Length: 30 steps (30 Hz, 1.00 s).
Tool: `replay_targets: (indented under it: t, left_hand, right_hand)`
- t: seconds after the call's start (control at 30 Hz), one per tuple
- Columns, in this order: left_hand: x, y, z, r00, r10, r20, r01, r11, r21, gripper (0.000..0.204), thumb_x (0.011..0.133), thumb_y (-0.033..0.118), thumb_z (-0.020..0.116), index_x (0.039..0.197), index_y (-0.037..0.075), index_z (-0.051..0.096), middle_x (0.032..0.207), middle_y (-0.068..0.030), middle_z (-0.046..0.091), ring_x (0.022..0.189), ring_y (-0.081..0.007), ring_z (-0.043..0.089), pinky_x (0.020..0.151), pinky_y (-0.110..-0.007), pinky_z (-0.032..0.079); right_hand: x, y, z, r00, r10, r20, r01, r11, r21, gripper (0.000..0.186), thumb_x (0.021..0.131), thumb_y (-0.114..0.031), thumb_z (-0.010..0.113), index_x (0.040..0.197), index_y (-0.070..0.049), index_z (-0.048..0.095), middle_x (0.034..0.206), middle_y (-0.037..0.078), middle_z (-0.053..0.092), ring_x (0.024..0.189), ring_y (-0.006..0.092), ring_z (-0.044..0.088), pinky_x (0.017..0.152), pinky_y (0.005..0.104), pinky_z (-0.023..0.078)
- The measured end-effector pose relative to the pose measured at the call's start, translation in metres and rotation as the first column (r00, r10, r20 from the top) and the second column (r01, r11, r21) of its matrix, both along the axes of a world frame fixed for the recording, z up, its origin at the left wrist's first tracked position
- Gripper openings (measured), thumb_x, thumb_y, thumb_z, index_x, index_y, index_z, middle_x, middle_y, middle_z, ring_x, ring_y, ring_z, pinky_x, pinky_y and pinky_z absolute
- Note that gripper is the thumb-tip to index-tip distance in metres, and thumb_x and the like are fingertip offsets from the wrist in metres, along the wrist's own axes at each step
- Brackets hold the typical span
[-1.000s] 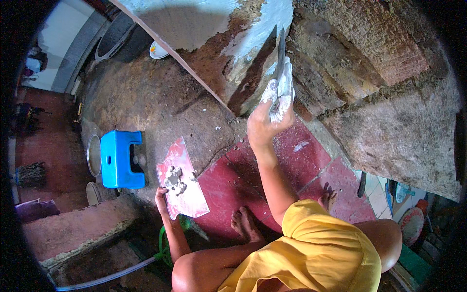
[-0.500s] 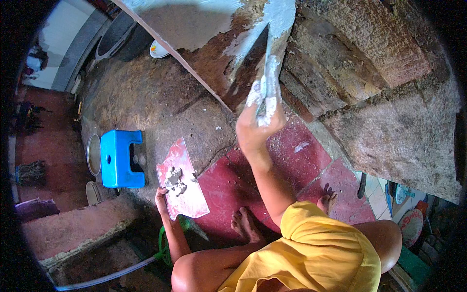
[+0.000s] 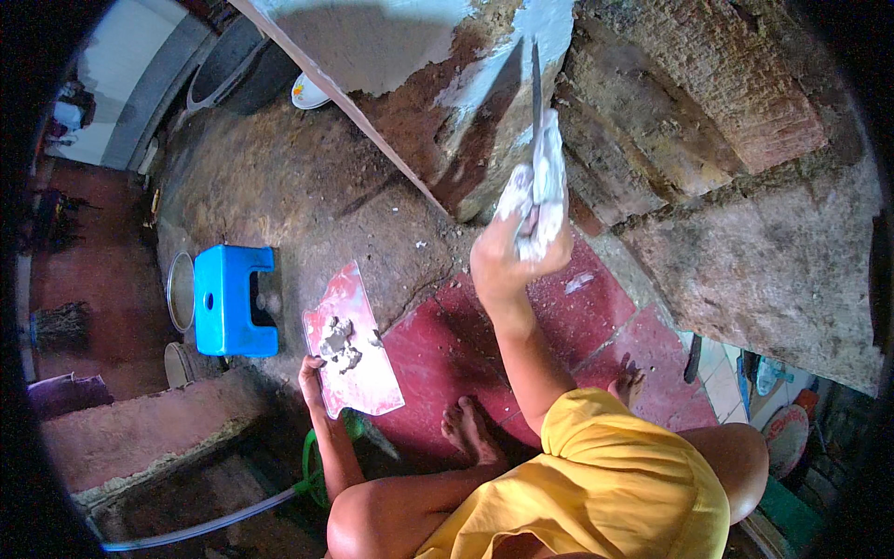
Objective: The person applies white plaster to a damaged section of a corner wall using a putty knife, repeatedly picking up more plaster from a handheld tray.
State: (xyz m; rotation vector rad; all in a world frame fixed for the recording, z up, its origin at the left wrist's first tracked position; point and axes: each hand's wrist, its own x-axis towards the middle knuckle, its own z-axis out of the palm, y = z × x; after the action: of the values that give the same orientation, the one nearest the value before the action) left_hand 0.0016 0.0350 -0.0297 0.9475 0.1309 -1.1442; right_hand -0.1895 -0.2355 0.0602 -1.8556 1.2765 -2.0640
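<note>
My left hand (image 3: 312, 375) is closed on the left edge of a flat, broken-edged board (image 3: 372, 386), pinkish and smeared white. Lumps of grey-white paste (image 3: 337, 343) lie on top of it. My right hand (image 3: 518, 244), its fingers caked in white paste, is wrapped around a knife-like tool with a narrow pointed blade (image 3: 536, 93). The blade points away from me, its tip by the far wall panel (image 3: 400, 140). White paste covers part of this panel; brown bare patches show elsewhere. The handle is mostly hidden by the fingers and paste.
A blue plastic stool (image 3: 223, 303) stands at the left beside a round metal rim (image 3: 181, 293). Rough stone blocks (image 3: 745, 233) rise at the right. Red tiles (image 3: 438, 345) lie under my bare feet. A green plastic basket (image 3: 315, 466) sits near my left knee.
My right hand and the tool have moved a little right and toward me, and the blade has turned more upright. My left hand and the board have hardly moved.
</note>
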Motion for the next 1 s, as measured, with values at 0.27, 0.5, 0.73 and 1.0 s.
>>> replay_targets:
  t: [0.27,0.5,0.73,1.0]
  left_hand:
    - [0.001,-0.003,-0.004,0.999,0.029,-0.025,-0.028,0.999,0.024,0.043,0.063,0.009,0.044,0.104,-0.004,0.047,0.095,-0.0151,0.057,0.084,-0.0267,0.057,0.080,-0.037,0.044]
    - [-0.005,-0.008,0.005,1.000,0.008,-0.008,-0.007,0.999,0.040,0.044,0.063,0.010,0.044,0.104,-0.004,0.047,0.094,-0.0153,0.057,0.082,-0.0275,0.057,0.079,-0.037,0.045]
    - [0.006,0.001,0.002,0.983,-0.022,0.182,-0.009,0.986,0.167,0.044,0.062,0.010,0.043,0.104,-0.004,0.047,0.094,-0.0152,0.057,0.080,-0.0277,0.057,0.077,-0.037,0.046]
    - [0.000,-0.003,0.004,0.996,0.042,0.079,-0.052,0.990,0.132,0.033,0.063,0.010,0.045,0.092,-0.004,0.051,0.086,-0.0125,0.058,0.075,-0.0244,0.057,0.074,-0.035,0.046]
  right_hand:
    - [0.012,0.011,0.008,0.974,0.218,0.066,-0.213,0.974,-0.073,0.020,0.071,-0.005,0.051,0.088,0.007,0.052,0.085,0.019,0.058,0.061,0.0262,0.058,0.050,0.0302,0.044]
    - [-0.014,0.000,-0.010,0.983,0.117,0.139,-0.116,0.993,-0.010,0.024,0.074,-0.002,0.048,0.094,0.009,0.051,0.093,0.019,0.055,0.078,0.0274,0.057,0.066,0.0317,0.045]
    - [-0.009,-0.045,-0.016,0.947,0.180,0.266,-0.205,0.977,0.066,0.032,0.071,0.001,0.045,0.102,0.009,0.050,0.102,0.021,0.054,0.091,0.0287,0.056,0.077,0.0319,0.043]
    - [-0.001,-0.034,-0.031,0.959,0.220,0.177,-0.242,0.963,0.116,0.033,0.072,0.001,0.044,0.104,0.006,0.049,0.106,0.021,0.051,0.095,0.0325,0.053,0.081,0.0346,0.042]
